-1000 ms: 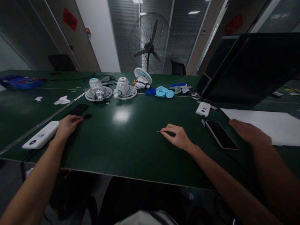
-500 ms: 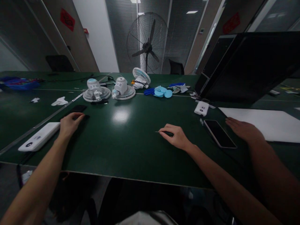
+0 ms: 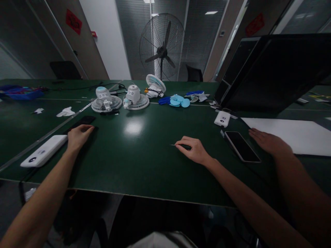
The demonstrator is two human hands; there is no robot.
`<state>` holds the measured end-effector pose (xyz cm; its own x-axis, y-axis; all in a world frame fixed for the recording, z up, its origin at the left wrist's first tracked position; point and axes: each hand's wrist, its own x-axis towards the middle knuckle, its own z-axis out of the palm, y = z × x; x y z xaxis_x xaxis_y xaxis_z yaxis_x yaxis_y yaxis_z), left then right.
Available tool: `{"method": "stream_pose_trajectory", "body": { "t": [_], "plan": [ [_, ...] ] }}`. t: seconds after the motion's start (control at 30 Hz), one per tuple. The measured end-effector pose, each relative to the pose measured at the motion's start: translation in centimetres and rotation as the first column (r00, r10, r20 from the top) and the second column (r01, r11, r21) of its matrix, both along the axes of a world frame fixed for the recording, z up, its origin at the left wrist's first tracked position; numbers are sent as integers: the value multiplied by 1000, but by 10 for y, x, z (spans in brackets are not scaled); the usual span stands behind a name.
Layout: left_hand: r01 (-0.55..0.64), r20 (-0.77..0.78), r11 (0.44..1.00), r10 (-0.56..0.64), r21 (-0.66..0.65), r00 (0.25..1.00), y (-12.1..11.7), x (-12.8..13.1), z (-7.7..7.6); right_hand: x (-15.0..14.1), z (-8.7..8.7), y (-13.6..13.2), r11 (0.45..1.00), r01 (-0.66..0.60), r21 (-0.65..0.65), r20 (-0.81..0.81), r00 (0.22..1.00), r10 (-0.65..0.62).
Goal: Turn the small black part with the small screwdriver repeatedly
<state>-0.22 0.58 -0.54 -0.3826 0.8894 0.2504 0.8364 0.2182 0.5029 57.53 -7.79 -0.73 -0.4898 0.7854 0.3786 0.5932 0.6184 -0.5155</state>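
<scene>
My left hand rests on the left of the green table, finger and thumb pinched on a small black object. My fingers mostly hide it, so its kind is unclear. Beside that hand lie a white power bank and a flat black device. My right hand is closed around what looks like a small screwdriver; its thin metal tip points left, just above or on the table. To the right of this hand lies a phone.
Another person's hand lies by a white board at right. Small white fans stand behind, with light-blue fan blades and blue gloves. A small white device sits before a large black screen.
The view has shifted slightly. My left hand has turned a little, and less of the black object shows past its fingertips. My right hand keeps its place and hold.
</scene>
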Motion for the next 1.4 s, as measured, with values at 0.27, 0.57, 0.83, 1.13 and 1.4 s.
{"method": "stream_pose_trajectory", "body": {
  "t": [0.27, 0.57, 0.83, 1.13, 1.4],
  "plan": [
    [-45, -26, 999, 45, 8, 999, 2, 5, -2, 0, 3, -1, 1000, -17, -21, -9, 1000, 17],
    [-127, -22, 992, 127, 13, 992, 3, 9, 0, -1, 1, -1, 1000, -13, -15, -7, 1000, 13],
    [-111, -2, 993, 111, 31, 994, 2, 12, -2, 0, 0, 0, 999, -31, -28, 2, 1000, 31],
    [-110, -12, 993, 110, 30, 994, 0, 14, 2, 0, 4, -2, 999, -23, -26, 16, 1000, 23],
    [-79, -62, 996, 82, 46, 995, 0, 18, 1, 0, -1, 1, 1000, -25, -18, 20, 999, 26]
  ]
}}
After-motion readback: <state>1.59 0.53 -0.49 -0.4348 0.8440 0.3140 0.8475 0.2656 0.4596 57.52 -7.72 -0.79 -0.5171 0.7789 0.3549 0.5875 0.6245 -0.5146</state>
